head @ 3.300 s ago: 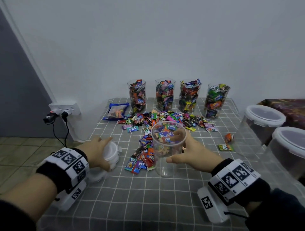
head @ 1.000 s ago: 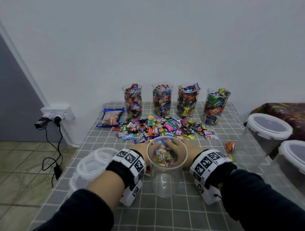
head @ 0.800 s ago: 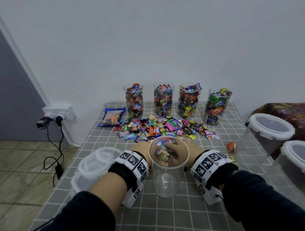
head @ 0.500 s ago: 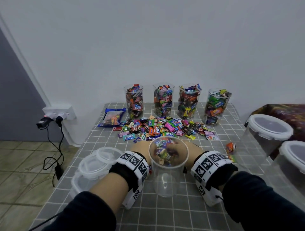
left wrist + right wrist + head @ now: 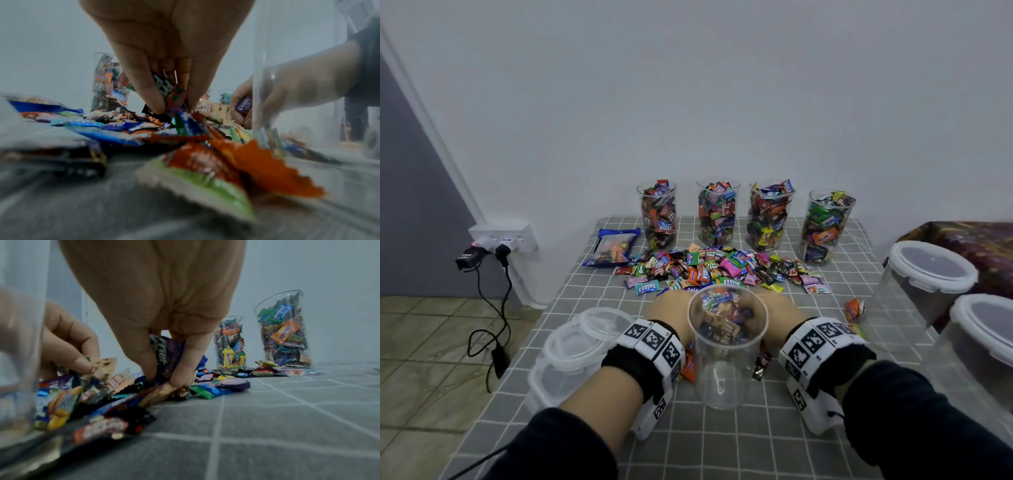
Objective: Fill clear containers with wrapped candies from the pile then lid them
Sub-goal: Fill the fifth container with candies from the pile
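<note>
A grey cloth with a white grid (image 5: 722,445) covers the table, which stands against a plain pale wall (image 5: 688,85). Low on that wall, to the left, a white socket strip (image 5: 503,236) has plugs in it, and a black cable (image 5: 493,325) trails down in loops onto the beige tiled floor (image 5: 421,342). A dark grey panel (image 5: 410,205) fills the far left. At the right edge sits something draped in a dark patterned fabric (image 5: 969,246).

Plain home room; tiled floor (image 5: 421,329); wall socket (image 5: 505,236); checked tablecloth (image 5: 722,442)
</note>
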A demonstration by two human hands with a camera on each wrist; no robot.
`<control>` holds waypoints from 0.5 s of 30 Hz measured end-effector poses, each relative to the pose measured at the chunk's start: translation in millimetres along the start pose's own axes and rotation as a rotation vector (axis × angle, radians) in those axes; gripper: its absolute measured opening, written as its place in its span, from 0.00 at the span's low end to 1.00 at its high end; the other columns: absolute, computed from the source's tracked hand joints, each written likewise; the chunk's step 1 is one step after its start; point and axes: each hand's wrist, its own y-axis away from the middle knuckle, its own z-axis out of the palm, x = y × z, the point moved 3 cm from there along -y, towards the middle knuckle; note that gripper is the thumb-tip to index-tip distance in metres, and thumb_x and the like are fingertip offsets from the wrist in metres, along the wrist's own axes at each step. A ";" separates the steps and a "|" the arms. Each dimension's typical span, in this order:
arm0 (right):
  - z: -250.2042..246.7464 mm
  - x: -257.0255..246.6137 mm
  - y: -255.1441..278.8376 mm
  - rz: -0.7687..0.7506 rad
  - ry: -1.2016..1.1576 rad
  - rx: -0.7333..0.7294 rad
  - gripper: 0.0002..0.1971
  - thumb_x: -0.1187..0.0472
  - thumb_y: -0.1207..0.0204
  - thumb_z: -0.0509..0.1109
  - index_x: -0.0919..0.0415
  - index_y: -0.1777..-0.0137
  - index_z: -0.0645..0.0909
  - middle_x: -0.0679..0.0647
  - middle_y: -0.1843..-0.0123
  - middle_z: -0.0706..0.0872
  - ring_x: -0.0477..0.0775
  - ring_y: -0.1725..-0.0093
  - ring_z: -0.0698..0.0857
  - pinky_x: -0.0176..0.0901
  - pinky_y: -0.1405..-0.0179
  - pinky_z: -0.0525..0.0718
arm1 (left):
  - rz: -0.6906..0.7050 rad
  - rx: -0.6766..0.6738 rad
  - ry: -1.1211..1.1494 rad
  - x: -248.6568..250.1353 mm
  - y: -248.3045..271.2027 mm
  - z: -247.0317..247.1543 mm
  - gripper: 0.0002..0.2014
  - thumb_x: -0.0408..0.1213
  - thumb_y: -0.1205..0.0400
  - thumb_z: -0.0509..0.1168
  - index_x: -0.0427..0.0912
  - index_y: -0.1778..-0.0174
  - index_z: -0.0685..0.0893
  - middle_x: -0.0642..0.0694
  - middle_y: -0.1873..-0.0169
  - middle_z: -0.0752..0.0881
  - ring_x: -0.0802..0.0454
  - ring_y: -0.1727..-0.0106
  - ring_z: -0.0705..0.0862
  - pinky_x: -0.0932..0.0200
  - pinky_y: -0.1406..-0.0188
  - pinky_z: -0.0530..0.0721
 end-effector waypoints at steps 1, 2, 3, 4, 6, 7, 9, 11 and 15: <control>-0.4 0.0 0.6 -0.004 -0.008 -0.003 0.13 0.59 0.20 0.63 0.59 0.41 0.84 0.57 0.45 0.86 0.57 0.46 0.84 0.52 0.43 0.85 | -0.005 0.019 0.014 -0.7 -0.3 -0.6 0.11 0.38 0.15 0.57 0.40 0.51 0.85 0.43 0.51 0.87 0.45 0.50 0.84 0.56 0.53 0.80; -1.3 0.4 0.9 -0.012 -0.019 0.009 0.12 0.58 0.20 0.64 0.59 0.41 0.84 0.57 0.45 0.86 0.57 0.46 0.84 0.51 0.44 0.84 | -0.006 0.049 0.023 -1.0 0.5 -1.9 0.11 0.39 0.15 0.57 0.40 0.51 0.85 0.44 0.51 0.86 0.46 0.50 0.84 0.56 0.54 0.79; -2.7 1.4 1.9 -0.019 -0.034 0.033 0.12 0.57 0.21 0.65 0.58 0.42 0.85 0.57 0.45 0.86 0.56 0.47 0.84 0.49 0.45 0.84 | -0.007 0.081 0.028 -1.5 0.8 -2.6 0.11 0.39 0.15 0.57 0.41 0.51 0.84 0.44 0.51 0.86 0.46 0.50 0.84 0.56 0.55 0.78; -4.4 2.8 2.7 -0.020 -0.056 0.064 0.11 0.55 0.21 0.66 0.56 0.43 0.85 0.56 0.46 0.86 0.56 0.47 0.83 0.47 0.46 0.83 | -0.006 0.116 0.029 -2.1 1.7 -4.1 0.11 0.40 0.15 0.57 0.41 0.52 0.84 0.44 0.51 0.86 0.46 0.50 0.84 0.55 0.55 0.79; -9.1 6.6 6.0 -0.001 -0.124 0.131 0.11 0.54 0.22 0.68 0.56 0.45 0.86 0.56 0.48 0.87 0.56 0.49 0.84 0.44 0.50 0.82 | -0.008 0.168 0.036 -3.9 3.0 -5.5 0.10 0.41 0.16 0.57 0.42 0.54 0.83 0.44 0.51 0.85 0.45 0.50 0.83 0.54 0.55 0.79; -12.9 8.1 8.1 0.014 -0.153 0.161 0.10 0.55 0.22 0.68 0.57 0.45 0.86 0.56 0.48 0.86 0.57 0.49 0.83 0.42 0.52 0.79 | -0.008 0.184 0.044 -4.7 3.3 -5.5 0.10 0.41 0.16 0.57 0.43 0.54 0.82 0.44 0.51 0.85 0.45 0.49 0.83 0.53 0.55 0.79; -23.7 9.9 13.9 0.036 -0.173 0.213 0.09 0.58 0.21 0.67 0.60 0.45 0.85 0.56 0.49 0.83 0.58 0.48 0.81 0.41 0.56 0.73 | -0.003 0.201 0.062 -5.5 3.8 -5.1 0.10 0.43 0.16 0.57 0.43 0.53 0.83 0.45 0.51 0.85 0.46 0.49 0.83 0.54 0.53 0.79; -37.6 9.7 20.3 0.032 -0.193 0.262 0.08 0.61 0.21 0.67 0.62 0.47 0.84 0.57 0.49 0.82 0.58 0.47 0.80 0.44 0.55 0.73 | 0.011 0.221 0.077 -4.8 4.5 -5.3 0.10 0.43 0.16 0.58 0.44 0.51 0.83 0.46 0.50 0.85 0.47 0.48 0.83 0.54 0.52 0.79; -70.4 2.4 40.2 -0.023 -0.256 0.388 0.07 0.64 0.23 0.67 0.66 0.50 0.84 0.60 0.51 0.83 0.60 0.49 0.80 0.49 0.50 0.76 | 0.030 0.239 0.106 -3.0 4.2 -5.6 0.10 0.42 0.15 0.58 0.44 0.49 0.83 0.47 0.49 0.85 0.48 0.46 0.82 0.57 0.50 0.78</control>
